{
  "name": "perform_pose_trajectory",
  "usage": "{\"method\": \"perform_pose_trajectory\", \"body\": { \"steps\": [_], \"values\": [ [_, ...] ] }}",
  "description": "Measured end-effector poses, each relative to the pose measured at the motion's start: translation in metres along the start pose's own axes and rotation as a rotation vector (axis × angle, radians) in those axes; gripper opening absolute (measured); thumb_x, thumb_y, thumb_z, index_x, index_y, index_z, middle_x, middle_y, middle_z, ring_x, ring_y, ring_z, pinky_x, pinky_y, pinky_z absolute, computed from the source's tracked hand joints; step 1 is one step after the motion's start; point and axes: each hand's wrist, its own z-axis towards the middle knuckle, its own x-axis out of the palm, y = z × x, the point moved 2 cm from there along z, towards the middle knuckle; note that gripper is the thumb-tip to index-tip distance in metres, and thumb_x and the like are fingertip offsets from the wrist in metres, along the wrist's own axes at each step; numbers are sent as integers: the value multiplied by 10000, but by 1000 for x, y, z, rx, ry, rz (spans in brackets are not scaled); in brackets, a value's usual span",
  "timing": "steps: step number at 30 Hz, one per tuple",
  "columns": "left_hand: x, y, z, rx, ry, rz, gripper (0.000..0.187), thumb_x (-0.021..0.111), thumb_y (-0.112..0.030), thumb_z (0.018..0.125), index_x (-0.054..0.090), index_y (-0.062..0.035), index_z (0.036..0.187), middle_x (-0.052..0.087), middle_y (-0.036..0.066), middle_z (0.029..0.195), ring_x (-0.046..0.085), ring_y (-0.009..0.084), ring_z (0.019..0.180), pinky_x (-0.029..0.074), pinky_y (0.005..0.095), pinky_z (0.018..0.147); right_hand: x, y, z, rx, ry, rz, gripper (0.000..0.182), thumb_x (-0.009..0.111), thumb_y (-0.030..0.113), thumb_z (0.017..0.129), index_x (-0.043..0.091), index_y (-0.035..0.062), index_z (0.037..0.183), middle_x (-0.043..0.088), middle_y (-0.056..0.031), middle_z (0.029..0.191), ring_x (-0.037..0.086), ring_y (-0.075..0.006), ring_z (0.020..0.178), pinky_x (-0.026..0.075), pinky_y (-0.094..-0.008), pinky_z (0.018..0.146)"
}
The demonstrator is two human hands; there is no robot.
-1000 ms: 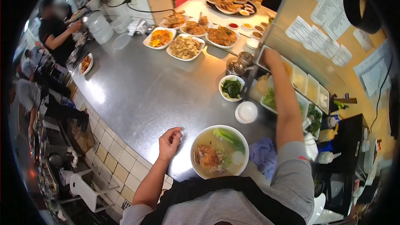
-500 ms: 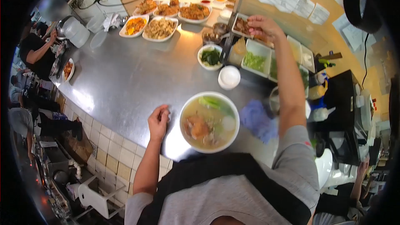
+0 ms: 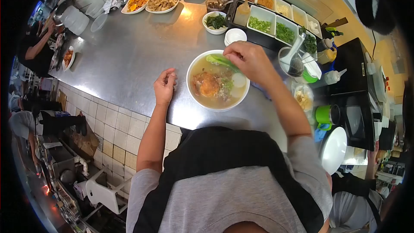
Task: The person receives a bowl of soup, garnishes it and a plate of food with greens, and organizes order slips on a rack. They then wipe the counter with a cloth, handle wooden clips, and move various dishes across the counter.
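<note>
A large white bowl (image 3: 188,85) of cloudy soup stands on the steel counter in front of me. In it are a browned fried piece (image 3: 208,84), green leaf stalks (image 3: 221,61), a pale round slice (image 3: 239,80) and chopped green bits (image 3: 226,85). My right hand (image 3: 250,62) is over the bowl's upper right rim, fingertips pinched together above the stalks. Whatever lies between those fingertips is hidden. My left hand (image 3: 164,87) hovers left of the bowl, apart from it, its fingers loosely curled with nothing seen in them.
Topping trays (image 3: 262,19) line the back right, beside a squeeze bottle (image 3: 243,14). Nearer stand a bowl of dark greens (image 3: 215,22), stacked white dishes (image 3: 235,36) and a strainer (image 3: 295,65). Filled plates (image 3: 163,1) sit at the back. Co-workers (image 3: 32,54) are at left and lower right.
My right hand has come from the back-left topping tray down to the bowl. My left hand remains beside the bowl, fingers curled. The camera view has shifted, so the counter sits higher.
</note>
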Motion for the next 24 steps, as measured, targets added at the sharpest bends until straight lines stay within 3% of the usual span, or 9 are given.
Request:
{"method": "perform_pose_trajectory", "body": {
  "steps": [1,4,6,10,12,14,17,22,24],
  "values": [
    [-1,2,0,8,-3,-7,229,570,-175,916,639,-38,1086,639,14,800,510,36,627,390,175,523,6,-2,-7,-2,-4,-6,237,629,82,810,661,67,1044,677,-105,1032,651,-281,938,508,-322,804],
    [0,4,0,33,-5,-34,218,578,-181,915,646,-48,1074,625,0,768,498,32,619,387,171,521,27,-14,-29,-367,-108,64,370,657,94,793,602,128,1157,608,-141,1167,608,-323,1004,493,-359,837],
    [-2,15,2,10,-19,-22,212,596,-182,897,666,-32,1030,620,3,720,520,64,602,443,223,579,25,-21,-49,-214,-247,-10,445,670,69,782,566,127,1210,574,-135,1228,567,-312,1108,471,-330,886],
    [-9,13,21,-65,67,-95,179,559,-149,922,636,-44,1045,589,-8,724,522,56,595,426,196,510,65,-82,-102,318,-437,153,400,618,158,874,535,91,1259,552,-100,1229,599,-185,943,499,-302,786],
    [-15,8,39,-236,211,-325,198,553,-118,892,624,-11,1042,594,31,718,570,108,595,474,239,540,92,-70,-119,637,-302,667,463,544,244,934,440,105,1363,535,-79,1234,591,-126,872,522,-276,686],
    [-27,3,67,-260,215,-332,207,550,-112,887,609,-6,1055,592,40,729,572,115,589,479,241,526,116,-46,-124,736,-329,927,533,486,270,957,317,118,1439,539,-71,1237,606,-137,887,541,-267,642],
    [-45,8,124,-300,225,-339,218,542,-108,883,591,0,1066,588,53,737,567,121,575,477,245,500,124,-22,-121,612,-427,1166,573,477,254,953,251,128,1465,525,-82,1264,619,-171,920,562,-292,682],
    [-62,16,231,-282,166,-358,223,521,-115,885,580,-11,1074,585,56,726,551,123,554,459,255,466,147,19,-108,740,-556,1115,558,478,323,941,285,159,1439,489,-74,1309,553,-216,1089,541,-321,733],
    [-70,8,263,-369,96,-346,313,531,-151,891,520,-32,1180,590,97,972,582,160,691,518,283,586,158,37,-95,756,-604,1119,559,482,312,939,285,159,1438,485,-83,1315,554,-227,1092,548,-327,734]
  ]
}}
